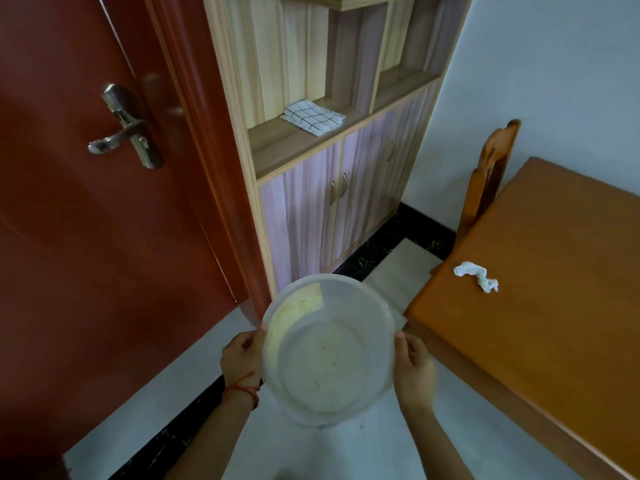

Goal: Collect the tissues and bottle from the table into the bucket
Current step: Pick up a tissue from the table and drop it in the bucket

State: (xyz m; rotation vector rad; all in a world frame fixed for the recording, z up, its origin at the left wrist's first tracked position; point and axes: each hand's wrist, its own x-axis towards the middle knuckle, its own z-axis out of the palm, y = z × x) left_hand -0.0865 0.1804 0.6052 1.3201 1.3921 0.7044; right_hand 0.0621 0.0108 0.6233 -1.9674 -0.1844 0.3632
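— We see soft, even daylight, brightest on the wall [554, 64] at two o'clock; the door [69, 237] at nine o'clock sits dimmer.

— We agree. Straight edges bow toward the borders, detail looks smeared, and the desk [554, 306] carries a mild sheen.

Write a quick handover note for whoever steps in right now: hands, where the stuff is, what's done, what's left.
Left hand and right hand each grip the rim of the bucket, held up over the floor beside the table.
The bucket holds no tissue or bottle.
One crumpled tissue lies near the table's near corner.
No bottle is in view; only part of the table shows.
Done: nothing collected yet.
Left: put the tissue in the bucket, then look over the rest of the table for more tissues and the bottle.
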